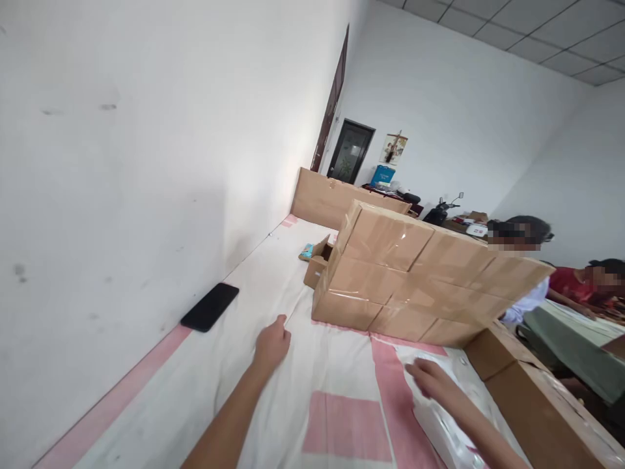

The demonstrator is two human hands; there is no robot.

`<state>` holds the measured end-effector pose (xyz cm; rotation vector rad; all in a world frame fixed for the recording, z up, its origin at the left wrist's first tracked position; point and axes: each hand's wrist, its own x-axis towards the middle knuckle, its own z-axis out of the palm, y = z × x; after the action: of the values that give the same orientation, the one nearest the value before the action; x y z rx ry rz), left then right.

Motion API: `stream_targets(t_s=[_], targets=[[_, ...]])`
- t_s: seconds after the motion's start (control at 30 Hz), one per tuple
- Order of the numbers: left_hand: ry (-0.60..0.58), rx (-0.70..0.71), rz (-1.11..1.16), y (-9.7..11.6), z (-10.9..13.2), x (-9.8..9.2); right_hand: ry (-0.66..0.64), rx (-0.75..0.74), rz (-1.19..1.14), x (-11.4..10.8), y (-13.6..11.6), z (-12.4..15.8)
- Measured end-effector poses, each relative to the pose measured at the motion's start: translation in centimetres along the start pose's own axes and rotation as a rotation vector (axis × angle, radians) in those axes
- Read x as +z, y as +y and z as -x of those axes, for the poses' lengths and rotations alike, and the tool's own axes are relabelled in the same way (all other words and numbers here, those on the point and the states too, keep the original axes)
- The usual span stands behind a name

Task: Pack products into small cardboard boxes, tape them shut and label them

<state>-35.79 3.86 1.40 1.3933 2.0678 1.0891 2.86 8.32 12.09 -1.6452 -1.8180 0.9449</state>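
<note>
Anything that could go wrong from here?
1. The phone lies loose on the creased cloth, on the same side as the left hand; a tug on the cloth might drag it.
2. The taped cartons stand just beyond the right hand; a hard bump might shift them.
3. The small box beside them has a raised flap, which a reaching hand could catch.

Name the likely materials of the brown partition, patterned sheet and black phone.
Brown partition: apparently matte cardboard, by its boxy panels, with glossy tape catching light. Patterned sheet: probably fabric, dull, with soft creases. Black phone: perhaps glass or plastic, smooth and evenly dark.
</note>
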Motion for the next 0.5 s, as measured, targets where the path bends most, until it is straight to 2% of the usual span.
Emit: stream_targets(t_s=[0.07,0.13,0.23,0.3,0.33,0.4,0.5], targets=[[-0.007,0.033,0.04,-0.2,0.4,1.6,-0.138,-0.125,-0.025,6.5,-5.3,-1.8],[-0.003,0.041,0.094,-0.2,0.6,2.6,-0.2,-0.247,-0.219,13.7,-9.2,-3.8],[0.058,-0.024,0.177,-0.5,-0.1,2.6,-0.209,-0.286,-0.388,24.1,-13.0,-6.7],[0.149,-0.106,0.225,-1.1,-0.9,1.9,-0.17,-0.284,-0.522,29.8,-14.5,-8.0],[0.199,-0.147,0.245,-1.5,-1.4,1.6,-0.149,-0.272,-0.591,32.0,-14.9,-8.4],[0.273,-0.205,0.267,-2.3,-2.3,1.0,-0.109,-0.233,-0.714,35.0,-15.2,-9.0],[0.298,-0.215,0.334,-3.5,-2.6,0.9,-0.096,-0.18,-0.83,36.7,-14.5,-9.5]])
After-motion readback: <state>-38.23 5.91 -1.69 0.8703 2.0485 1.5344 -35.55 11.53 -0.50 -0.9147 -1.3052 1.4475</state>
